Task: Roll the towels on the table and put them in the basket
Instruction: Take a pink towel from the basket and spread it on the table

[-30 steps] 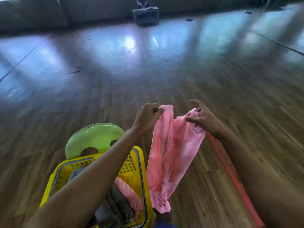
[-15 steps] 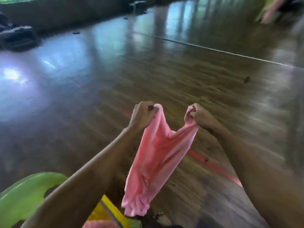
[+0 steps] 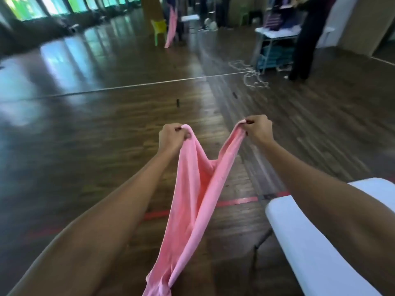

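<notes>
Windows (image 3: 25, 7) line the far left wall, and their light shines on a dark wooden floor (image 3: 85, 135). A white line (image 3: 128, 86) crosses the floor farther off, and a red line (image 3: 235, 200) crosses it nearer the viewer.

Left of centre, the left hand (image 3: 173, 137) reaches out over the floor, with its fingers curled tight round one top corner of a pink towel (image 3: 192, 199). The towel hangs in the air between the two bare forearms. It sags in a V between the hands and trails down past the bottom edge of the frame.

Far behind stand a green chair (image 3: 159, 28) and, just beside it, a hanging pink cloth (image 3: 172, 28).

Right of centre, the right hand (image 3: 258, 130) pinches the towel's other top corner. The hands are held apart, the right a little higher.

Farther right and well back, a pale cable (image 3: 254, 79) lies in loops on the floor near a blurred stand (image 3: 275, 50). A person in dark clothes (image 3: 305, 39) stands beside it.

At the lower right, the corner of a white desk (image 3: 310, 242) shows beneath the right forearm.
</notes>
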